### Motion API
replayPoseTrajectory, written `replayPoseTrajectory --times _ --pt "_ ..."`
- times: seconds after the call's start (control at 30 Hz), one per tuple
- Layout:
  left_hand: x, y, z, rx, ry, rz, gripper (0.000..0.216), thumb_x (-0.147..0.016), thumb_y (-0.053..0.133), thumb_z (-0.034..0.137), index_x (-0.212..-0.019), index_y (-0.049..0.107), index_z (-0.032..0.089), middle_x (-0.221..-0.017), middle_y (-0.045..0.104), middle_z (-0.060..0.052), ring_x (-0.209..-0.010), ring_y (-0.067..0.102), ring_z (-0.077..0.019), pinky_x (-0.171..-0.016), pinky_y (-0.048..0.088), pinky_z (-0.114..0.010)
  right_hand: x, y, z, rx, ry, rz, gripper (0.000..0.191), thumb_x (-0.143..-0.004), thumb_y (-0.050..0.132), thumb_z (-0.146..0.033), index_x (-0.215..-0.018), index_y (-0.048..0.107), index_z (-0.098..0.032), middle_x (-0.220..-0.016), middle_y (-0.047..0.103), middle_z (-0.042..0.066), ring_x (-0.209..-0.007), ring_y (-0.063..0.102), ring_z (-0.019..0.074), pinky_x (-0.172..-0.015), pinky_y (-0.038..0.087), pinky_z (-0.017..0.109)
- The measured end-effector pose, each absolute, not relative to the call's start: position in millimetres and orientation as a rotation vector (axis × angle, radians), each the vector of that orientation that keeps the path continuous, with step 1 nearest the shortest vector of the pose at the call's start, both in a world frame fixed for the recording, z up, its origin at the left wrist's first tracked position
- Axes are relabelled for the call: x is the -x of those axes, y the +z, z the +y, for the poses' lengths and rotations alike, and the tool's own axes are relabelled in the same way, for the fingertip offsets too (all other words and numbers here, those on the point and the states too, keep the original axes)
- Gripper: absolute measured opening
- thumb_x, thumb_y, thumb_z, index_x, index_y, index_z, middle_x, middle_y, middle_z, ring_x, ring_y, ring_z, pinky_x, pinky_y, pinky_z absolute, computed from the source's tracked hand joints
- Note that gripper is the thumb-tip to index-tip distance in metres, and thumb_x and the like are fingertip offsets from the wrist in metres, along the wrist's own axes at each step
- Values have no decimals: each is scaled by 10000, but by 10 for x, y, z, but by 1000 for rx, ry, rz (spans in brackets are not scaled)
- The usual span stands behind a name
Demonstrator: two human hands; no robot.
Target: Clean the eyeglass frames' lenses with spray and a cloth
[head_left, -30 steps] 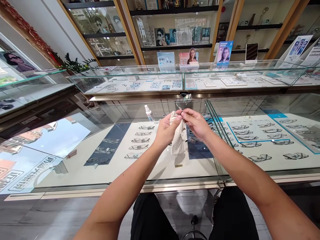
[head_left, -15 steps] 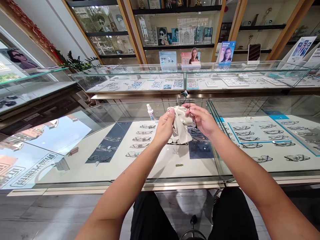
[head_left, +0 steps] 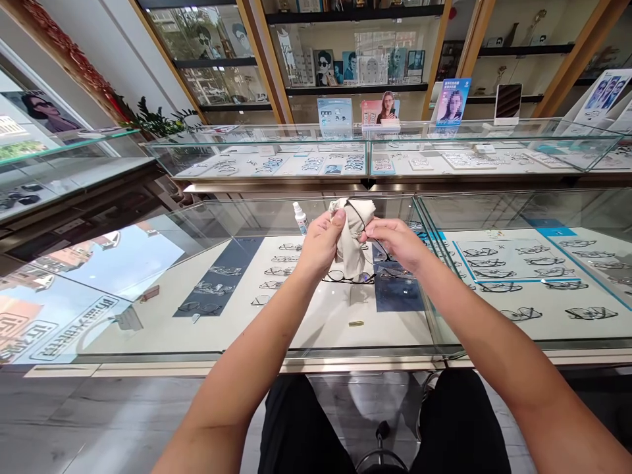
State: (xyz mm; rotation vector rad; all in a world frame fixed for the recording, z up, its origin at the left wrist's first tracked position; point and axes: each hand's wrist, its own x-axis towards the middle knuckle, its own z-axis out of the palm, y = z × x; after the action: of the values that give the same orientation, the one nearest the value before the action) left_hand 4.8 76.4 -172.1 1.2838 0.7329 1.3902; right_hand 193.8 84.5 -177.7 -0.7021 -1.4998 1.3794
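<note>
Left hand (head_left: 320,242) is pinching a beige cleaning cloth (head_left: 349,255) around thin-rimmed glasses (head_left: 360,213); right hand (head_left: 395,242) is gripping their frame.

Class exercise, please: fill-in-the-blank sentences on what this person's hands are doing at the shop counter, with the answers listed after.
1. The left hand grips a beige ____.
2. The right hand pinches a thin-framed pair of ____ against it.
3. The spray bottle stands on a counter topped with ____.
Missing words: cloth; glasses; glass.
</note>
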Motion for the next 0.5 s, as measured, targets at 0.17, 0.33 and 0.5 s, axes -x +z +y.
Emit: replayPoseTrajectory --times 0.17,0.33,0.5 --pt "20 -1689 761 -1327 1251 648 552 -732 1000 553 -1042 735 182 -738 744 0 -592 653 -133 -555 514 -230 -1923 -1688 800 694 1469 -1374 199 -726 837 -408 -697 821 -211 -761 702 27 -805 592 182 -751 460 303" --pt "-7 -1698 744 -1385 1347 720 532 -678 1034 508 -982 760 168 -773 776 -22 -635 675 -140 -596 531 -232 -1890 -1711 790 691 1531 -1399 264 -715 877 -453 -710 824 -195 -715 685 21 -791 618 180 -782 479 310" --pt "-80 -1688 676 -1355 1442 786 528 -722 979 622 -854 723 180 -627 695 14 -510 593 -115 -504 468 -225 -1860 -1783 786 658 1546 -1462 268 -738 894 -465 -757 851 -201 -816 776 43 -878 671 203 -861 506 327"
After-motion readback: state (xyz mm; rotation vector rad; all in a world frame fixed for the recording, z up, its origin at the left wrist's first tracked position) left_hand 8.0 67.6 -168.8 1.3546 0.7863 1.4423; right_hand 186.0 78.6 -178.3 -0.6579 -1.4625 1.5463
